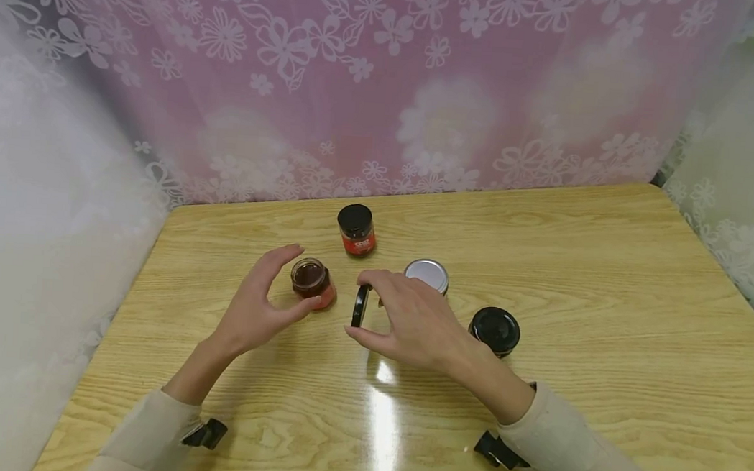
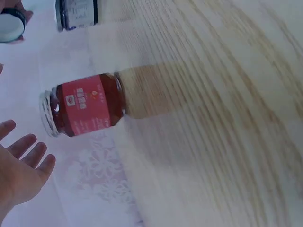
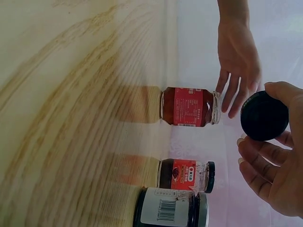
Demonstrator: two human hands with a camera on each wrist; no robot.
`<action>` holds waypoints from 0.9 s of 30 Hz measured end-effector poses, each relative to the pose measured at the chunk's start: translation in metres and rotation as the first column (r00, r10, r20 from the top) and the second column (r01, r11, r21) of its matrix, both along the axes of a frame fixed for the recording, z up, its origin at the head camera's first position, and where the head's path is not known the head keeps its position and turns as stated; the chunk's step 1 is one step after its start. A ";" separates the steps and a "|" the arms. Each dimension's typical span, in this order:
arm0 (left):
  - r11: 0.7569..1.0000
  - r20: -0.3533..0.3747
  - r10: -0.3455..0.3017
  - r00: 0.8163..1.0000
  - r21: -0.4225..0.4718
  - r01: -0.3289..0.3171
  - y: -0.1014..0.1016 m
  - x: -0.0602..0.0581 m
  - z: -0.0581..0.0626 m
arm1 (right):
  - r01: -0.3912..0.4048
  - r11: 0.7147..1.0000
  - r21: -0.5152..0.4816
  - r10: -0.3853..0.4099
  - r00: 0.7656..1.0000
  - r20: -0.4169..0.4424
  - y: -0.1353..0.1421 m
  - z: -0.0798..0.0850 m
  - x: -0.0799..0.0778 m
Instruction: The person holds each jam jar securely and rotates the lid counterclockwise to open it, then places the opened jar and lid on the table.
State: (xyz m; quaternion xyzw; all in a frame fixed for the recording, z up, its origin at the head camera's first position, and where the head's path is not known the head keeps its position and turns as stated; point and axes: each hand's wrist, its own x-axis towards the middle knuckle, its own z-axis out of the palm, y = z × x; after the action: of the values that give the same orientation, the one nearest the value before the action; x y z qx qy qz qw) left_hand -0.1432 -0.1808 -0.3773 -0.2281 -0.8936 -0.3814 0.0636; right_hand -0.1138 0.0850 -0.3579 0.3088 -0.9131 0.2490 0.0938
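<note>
An open glass jar [image 1: 323, 291] with a red label and dark reddish-brown contents stands upright on the table, its threaded rim bare. My left hand [image 1: 254, 316] is spread beside it, thumb and fingers apart on either side; the left wrist view shows a gap between the fingers [image 2: 35, 153] and the jar [image 2: 87, 105]. To the right of that jar, my right hand [image 1: 413, 320] pinches a black lid [image 1: 360, 306] by its edges, held on its side above the table. The lid's white underside [image 2: 10, 27] shows in the left wrist view.
Behind stands a black-lidded jar [image 1: 356, 231] with a red label. A silver-lidded jar [image 1: 428, 273] is partly hidden behind my right hand; its white label [image 3: 165, 208] has a barcode. Near my right wrist is another black-lidded jar [image 1: 496, 331]. A flowered curtain [image 1: 359, 105] borders the wooden table.
</note>
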 end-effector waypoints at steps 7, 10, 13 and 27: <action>0.996 -0.201 -0.083 0.976 -0.042 0.076 0.005 0.009 0.003 | 0.004 1.000 -0.001 -0.004 1.000 0.007 -0.001 -0.001 0.002; 0.994 -0.232 -0.102 0.967 -0.047 0.094 0.006 0.013 0.003 | 0.000 1.000 -0.005 0.000 1.000 0.002 -0.001 -0.002 0.002; 0.991 -0.247 -0.129 0.960 -0.059 0.118 0.007 0.017 0.004 | -0.006 1.000 -0.010 0.006 1.000 -0.007 -0.001 -0.003 0.003; 0.969 -0.311 -0.212 0.926 -0.192 0.157 0.003 0.032 -0.008 | -0.045 0.999 -0.009 0.045 0.999 -0.009 -0.005 -0.010 0.004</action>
State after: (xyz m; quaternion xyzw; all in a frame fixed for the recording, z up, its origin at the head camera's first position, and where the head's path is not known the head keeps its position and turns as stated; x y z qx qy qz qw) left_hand -0.1111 -0.1779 -0.3852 -0.3763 -0.8730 -0.2677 0.1567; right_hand -0.1096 0.0805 -0.3677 0.3300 -0.9043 0.2541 0.0938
